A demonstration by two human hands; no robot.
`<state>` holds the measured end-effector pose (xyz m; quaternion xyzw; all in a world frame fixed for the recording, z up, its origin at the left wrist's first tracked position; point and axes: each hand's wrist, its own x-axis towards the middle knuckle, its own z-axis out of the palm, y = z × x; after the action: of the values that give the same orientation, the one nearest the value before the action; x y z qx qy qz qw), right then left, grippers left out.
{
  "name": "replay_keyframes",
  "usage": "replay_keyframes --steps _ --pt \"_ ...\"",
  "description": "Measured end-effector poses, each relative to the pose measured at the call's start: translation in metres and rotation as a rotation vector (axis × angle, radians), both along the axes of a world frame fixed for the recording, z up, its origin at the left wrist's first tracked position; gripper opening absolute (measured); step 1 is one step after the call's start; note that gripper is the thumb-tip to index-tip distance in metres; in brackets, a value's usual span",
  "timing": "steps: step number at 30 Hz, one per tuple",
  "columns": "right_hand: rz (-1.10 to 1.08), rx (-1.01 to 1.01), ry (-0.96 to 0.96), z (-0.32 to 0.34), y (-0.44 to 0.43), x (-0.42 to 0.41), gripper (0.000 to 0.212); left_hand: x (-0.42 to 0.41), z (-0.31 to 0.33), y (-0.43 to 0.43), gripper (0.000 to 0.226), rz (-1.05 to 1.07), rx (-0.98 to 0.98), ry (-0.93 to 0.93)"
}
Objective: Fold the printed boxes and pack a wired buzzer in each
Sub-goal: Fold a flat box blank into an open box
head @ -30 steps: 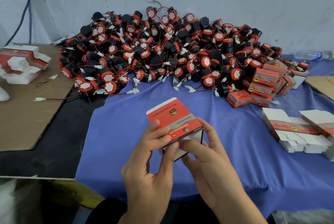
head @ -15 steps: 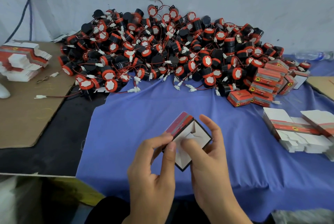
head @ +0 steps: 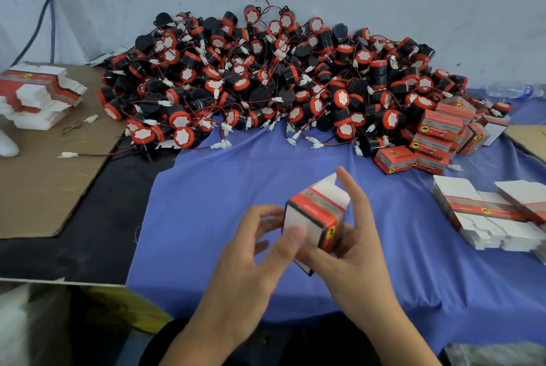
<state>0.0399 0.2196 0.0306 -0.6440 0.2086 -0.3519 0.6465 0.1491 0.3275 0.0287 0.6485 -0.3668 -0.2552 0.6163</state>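
Note:
A red-and-white printed box point(head: 317, 219) is held over the blue cloth point(head: 221, 188), squared up, with a white flap standing open at its far end. My left hand point(head: 254, 250) grips its near left side, thumb pressed on the white end panel. My right hand point(head: 354, 244) cradles it from the right, index finger raised beside the open flap. A large heap of black-and-red wired buzzers point(head: 280, 85) lies against the wall beyond. Flat unfolded boxes point(head: 487, 215) lie stacked at the right.
Several closed packed boxes point(head: 434, 138) are piled right of the heap. Another stack of flat boxes point(head: 38, 97) rests on brown cardboard point(head: 38, 188) at the left. A plastic water bottle point(head: 511, 90) lies at the far right by the wall.
The box was turned in my hands from printed face up, through open end toward me, to end panel facing me. My left thumb has moved onto that panel.

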Motion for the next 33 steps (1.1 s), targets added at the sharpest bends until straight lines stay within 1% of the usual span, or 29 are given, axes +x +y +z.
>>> replay_keyframes --steps 2,3,5,6,7,8,9,10,11,12,13,14,16,17,18,20,24,25,27,28,29,30,31,33 --pt "-0.002 -0.332 0.179 -0.001 -0.005 0.0 0.103 0.008 0.003 -0.004 0.062 0.009 0.081 -0.142" --pt "-0.004 -0.501 0.269 -0.001 -0.007 0.001 0.105 0.01 0.006 -0.007 0.062 0.004 0.094 -0.199" --pt "-0.108 -0.847 0.362 0.002 -0.013 0.004 0.1 0.015 0.01 -0.012 0.054 -0.026 0.04 -0.176" --pt "-0.19 -0.97 0.36 0.003 -0.018 0.003 0.099 0.02 0.009 -0.014 0.053 -0.023 -0.005 -0.136" --pt "-0.272 -0.998 0.337 0.002 -0.022 0.002 0.103 0.025 0.007 -0.015 0.053 -0.005 -0.054 -0.096" --pt "-0.316 -0.871 0.288 0.003 -0.026 0.001 0.109 0.031 0.004 -0.016 0.055 0.003 -0.098 -0.042" --pt "-0.298 -0.628 0.199 0.002 -0.028 -0.001 0.111 0.037 0.001 -0.018 0.056 -0.009 -0.13 0.017" --pt "-0.257 -0.377 0.096 -0.001 -0.031 -0.001 0.105 0.042 -0.003 -0.019 0.058 -0.04 -0.137 0.079" --pt "-0.189 -0.18 0.002 -0.007 -0.035 -0.001 0.091 0.047 -0.009 -0.022 0.058 -0.076 -0.118 0.119" --pt "-0.156 -0.128 -0.017 -0.016 -0.041 0.002 0.071 0.052 -0.015 -0.026 0.058 -0.096 -0.08 0.118" --pt "-0.154 -0.135 0.012 -0.026 -0.046 0.006 0.053 0.057 -0.025 -0.03 0.058 -0.083 -0.016 0.067" --pt "-0.178 -0.145 0.06 -0.038 -0.049 0.011 0.043 0.063 -0.035 -0.034 0.059 -0.045 0.071 -0.025" --pt "-0.201 -0.135 0.164 -0.062 -0.05 0.018 0.036 0.069 -0.057 -0.041 0.058 0.046 0.243 -0.266" --pt "-0.202 -0.146 0.229 -0.074 -0.048 0.021 0.033 0.068 -0.068 -0.043 0.051 0.081 0.281 -0.339" --pt "-0.208 -0.161 0.298 -0.084 -0.046 0.023 0.03 0.066 -0.078 -0.043 0.044 0.098 0.287 -0.344" --pt "-0.222 -0.147 0.353 -0.1 -0.044 0.022 0.028 0.062 -0.093 -0.042 0.043 0.121 0.282 -0.319" --pt "-0.171 -0.121 0.366 -0.107 -0.051 0.02 0.03 0.063 -0.102 -0.041 0.042 0.145 0.29 -0.308" --pt "-0.142 -0.1 0.352 -0.106 -0.054 0.018 0.027 0.066 -0.099 -0.04 0.045 0.117 0.295 -0.279" --pt "-0.128 -0.057 0.303 -0.104 -0.064 0.016 0.012 0.08 -0.096 -0.036 0.052 -0.01 0.342 -0.192" --pt "-0.158 -0.015 0.275 -0.101 -0.07 0.015 0.021 0.088 -0.093 -0.036 0.055 -0.077 0.368 -0.128" --pt "-0.199 0.052 0.232 -0.097 -0.077 0.015 0.035 0.096 -0.088 -0.035 0.054 -0.113 0.384 -0.065" --pt "-0.238 0.132 0.194 -0.093 -0.086 0.017 0.044 0.105 -0.083 -0.036 0.05 -0.1 0.38 -0.012" --pt "-0.256 0.213 0.159 -0.088 -0.095 0.022 0.049 0.113 -0.079 -0.038 0.044 -0.048 0.362 0.03" --pt "-0.228 0.321 0.114 -0.08 -0.113 0.04 0.047 0.131 -0.07 -0.05 0.034 0.075 0.323 0.093"
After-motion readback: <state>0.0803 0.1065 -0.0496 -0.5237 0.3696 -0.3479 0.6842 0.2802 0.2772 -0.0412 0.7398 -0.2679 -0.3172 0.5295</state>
